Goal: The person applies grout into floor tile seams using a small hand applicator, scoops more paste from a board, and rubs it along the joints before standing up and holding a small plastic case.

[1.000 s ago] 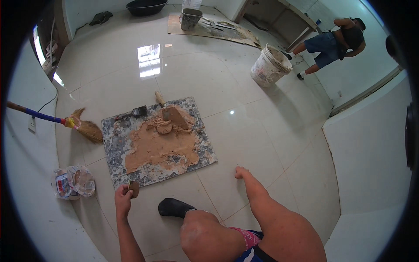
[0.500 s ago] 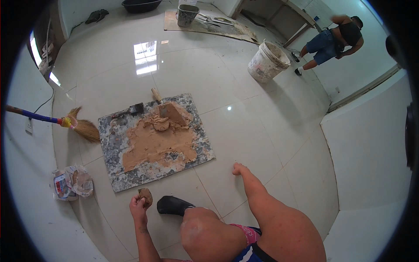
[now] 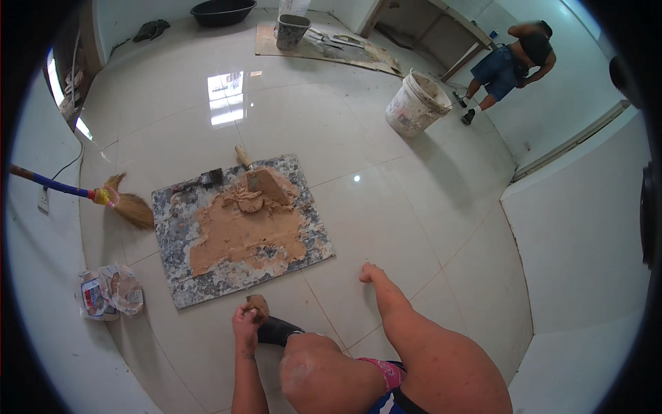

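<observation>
My left hand point(image 3: 245, 324) pinches a small flat brown piece point(image 3: 258, 308), its exact kind unclear, just off the near edge of a mottled board point(image 3: 176, 265). Tan putty point(image 3: 241, 231) is spread across the middle of that board. On the putty's far side lies a trowel point(image 3: 265, 185) with a wooden handle, smeared with the same paste. A dark block-like object point(image 3: 211, 177) rests near the board's far left edge. My right hand point(image 3: 371, 273) hangs beyond my right knee, right of the board; its fingers are too hidden to tell.
A broom point(image 3: 131, 207) and a plastic bag point(image 3: 121, 290) are on the left. Farther off stand a dirty white bucket point(image 3: 417, 103), a grey pail point(image 3: 292, 31) beside tools on a sheet, and a black basin point(image 3: 222, 12). Another person point(image 3: 514, 62) stands at the far right.
My left hand, with the brown piece, has moved right, in front of my dark-covered foot. The whole view has shifted slightly; board, putty and trowel keep their arrangement.
</observation>
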